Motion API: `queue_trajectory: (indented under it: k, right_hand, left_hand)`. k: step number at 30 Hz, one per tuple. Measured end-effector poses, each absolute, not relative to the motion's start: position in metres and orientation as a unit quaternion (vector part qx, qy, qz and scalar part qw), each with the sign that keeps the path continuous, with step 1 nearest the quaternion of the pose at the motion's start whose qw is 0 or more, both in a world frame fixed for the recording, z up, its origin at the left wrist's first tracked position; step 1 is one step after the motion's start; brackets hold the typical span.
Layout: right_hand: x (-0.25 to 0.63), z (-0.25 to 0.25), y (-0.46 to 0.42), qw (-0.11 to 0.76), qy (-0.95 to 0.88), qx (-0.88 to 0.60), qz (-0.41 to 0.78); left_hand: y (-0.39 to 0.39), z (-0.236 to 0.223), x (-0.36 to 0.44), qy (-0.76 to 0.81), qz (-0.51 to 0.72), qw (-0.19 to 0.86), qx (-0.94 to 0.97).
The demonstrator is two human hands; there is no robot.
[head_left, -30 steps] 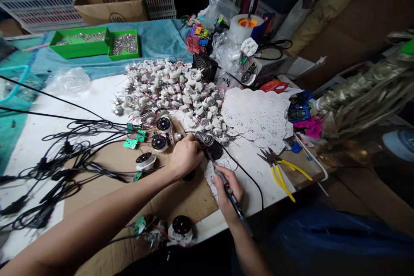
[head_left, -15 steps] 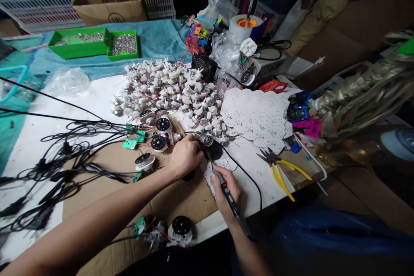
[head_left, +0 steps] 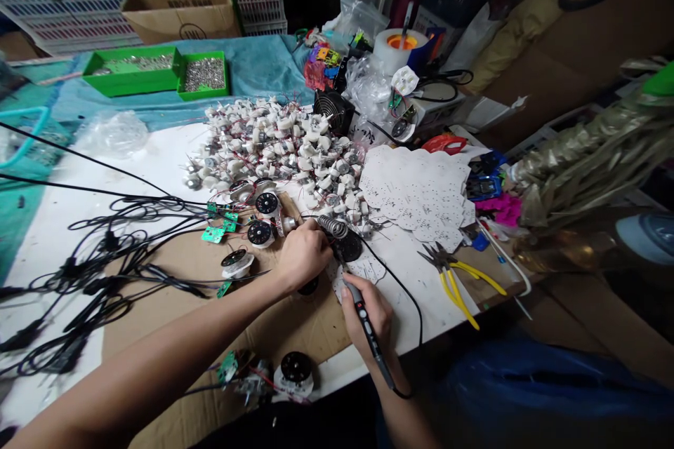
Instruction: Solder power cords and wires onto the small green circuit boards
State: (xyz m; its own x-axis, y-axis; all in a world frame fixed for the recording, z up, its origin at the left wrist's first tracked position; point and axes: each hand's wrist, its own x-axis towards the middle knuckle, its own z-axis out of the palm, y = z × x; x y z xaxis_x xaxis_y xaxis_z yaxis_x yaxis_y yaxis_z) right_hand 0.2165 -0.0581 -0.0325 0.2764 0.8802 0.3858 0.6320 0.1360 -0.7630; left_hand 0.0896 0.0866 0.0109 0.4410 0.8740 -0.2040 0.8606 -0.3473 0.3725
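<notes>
The right hand (head_left: pixel 375 309) is gripping a grey-and-black pen-shaped soldering iron (head_left: pixel 373 341); the left hand (head_left: pixel 304 254) is curling beside a silvery metal coil (head_left: pixel 333 226), its pinch hidden.

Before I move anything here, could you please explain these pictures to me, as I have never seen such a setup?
There is no machine: these are a person's two bare hands. All the pictures come from one camera worn on the head, looking forward and down.

The right hand holds a pen-shaped tool, its tip end pointing towards the left hand. The left hand is closed beside a metal coil; whatever its fingers may grip is hidden.

Beyond the hands lie a heap of white parts and overlapping white sheets. To the left are tangled black cables, partly on cardboard; to the right, yellow-handled pliers. Two green trays of small pieces stand at the back.
</notes>
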Motion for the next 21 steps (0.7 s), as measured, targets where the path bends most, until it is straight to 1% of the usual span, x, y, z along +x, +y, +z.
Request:
queue_trajectory:
  k: [5,11,21]
  right_hand:
    - [0.2183,-0.0334,-0.0618,0.5,-0.55,-0.656,0.129]
    - [0.2183,-0.0345,-0.0619,0.497,-0.543,-0.661,0.147]
    - [0.2177,-0.0364,-0.0595,0.484,-0.571,-0.65,0.128]
  left_hand:
    - [0.0872,0.0089,0.0882,0.525,0.027,0.228,0.819]
    - [0.0878,0.009,0.0851,0.524,0.051,0.265,0.808]
    - [0.0863,0.0112,0.0871,0.531,0.037,0.249,0.809]
